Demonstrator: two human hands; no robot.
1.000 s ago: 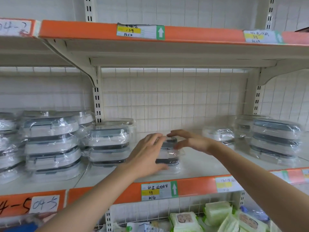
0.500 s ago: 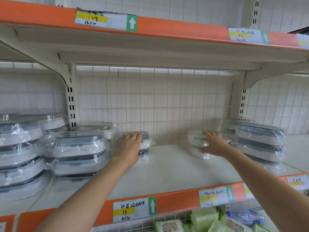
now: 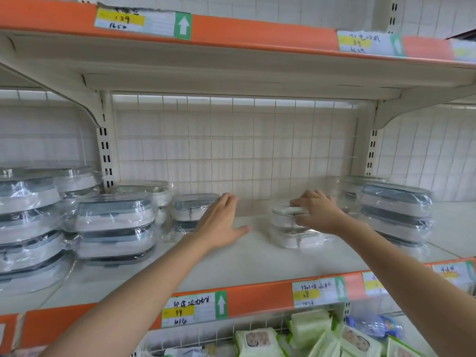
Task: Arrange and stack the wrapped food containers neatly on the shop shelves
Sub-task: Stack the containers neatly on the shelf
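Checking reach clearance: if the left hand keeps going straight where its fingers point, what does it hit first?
Probably the wire-grid back panel. The left hand points up and back, just right of the small wrapped stack; depth unclear.

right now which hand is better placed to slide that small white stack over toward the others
Right. The right hand already rests on the small white stack, while the left hand lies flat beside the grey-lidded stack.

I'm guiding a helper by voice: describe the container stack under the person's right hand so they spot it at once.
Look at the middle shelf with the orange front edge. Right of its bare centre stands a low stack of small white wrapped containers, with the right hand on it. Unlike the bigger grey-lidded stacks beside it, it is all white and stands alone.
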